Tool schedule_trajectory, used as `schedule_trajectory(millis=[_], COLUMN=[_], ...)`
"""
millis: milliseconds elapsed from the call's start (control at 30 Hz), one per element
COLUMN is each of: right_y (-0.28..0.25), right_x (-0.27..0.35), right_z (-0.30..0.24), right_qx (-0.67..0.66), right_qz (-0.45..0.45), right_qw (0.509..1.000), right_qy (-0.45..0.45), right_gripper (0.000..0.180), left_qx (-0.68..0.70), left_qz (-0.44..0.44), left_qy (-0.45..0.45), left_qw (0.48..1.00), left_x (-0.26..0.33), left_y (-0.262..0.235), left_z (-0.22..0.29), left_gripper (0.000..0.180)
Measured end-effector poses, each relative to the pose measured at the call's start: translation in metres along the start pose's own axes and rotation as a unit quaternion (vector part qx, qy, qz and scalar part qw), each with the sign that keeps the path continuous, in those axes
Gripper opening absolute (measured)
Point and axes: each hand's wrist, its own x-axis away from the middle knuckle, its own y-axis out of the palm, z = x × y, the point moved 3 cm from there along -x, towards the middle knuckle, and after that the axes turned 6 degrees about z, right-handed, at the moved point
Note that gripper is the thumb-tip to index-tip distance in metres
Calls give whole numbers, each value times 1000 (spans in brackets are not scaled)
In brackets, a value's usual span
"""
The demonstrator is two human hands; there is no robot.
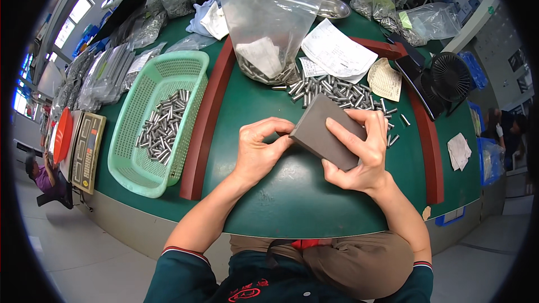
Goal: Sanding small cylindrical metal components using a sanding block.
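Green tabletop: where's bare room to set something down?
The green tabletop is bare between the forearms, and between the left hand and left-side red-brown rail. Crowded: beyond the dark rectangular block, with silver metal pins, white papers and a clear plastic bag.

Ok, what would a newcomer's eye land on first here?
Probably the dark block in the right grip, near mid-view, with the left grip at its left corner. Next, the mint-green basket of metal pins at left, and the loose pile of similar pins beyond the block.
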Motion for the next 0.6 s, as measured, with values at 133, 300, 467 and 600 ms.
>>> schedule_trajectory(millis=[133, 300, 467, 600], right_y=[0, 2, -10, -15], right_x=[-3, -1, -3, -6], right_z=[-16, -16, 21, 15], right_qx=[-49, -69, 40, 24], right_qz=[-50, -35, 51, 51], right_qw=[997, 996, 997, 998], right_qy=[-42, -38, 46, 32], right_gripper=[62, 63, 64, 65], left_qx=[16, 37, 87, 85], left_qz=[-15, -30, -34, -35], left_qy=[5, -13, -21, -50], left_qw=[1000, 999, 995, 995], left_x=[0, -2, -2, -1], left_y=[1, 1, 6, 6], left_z=[-2, -4, -1, -4], left_gripper=[12, 11, 8, 9])
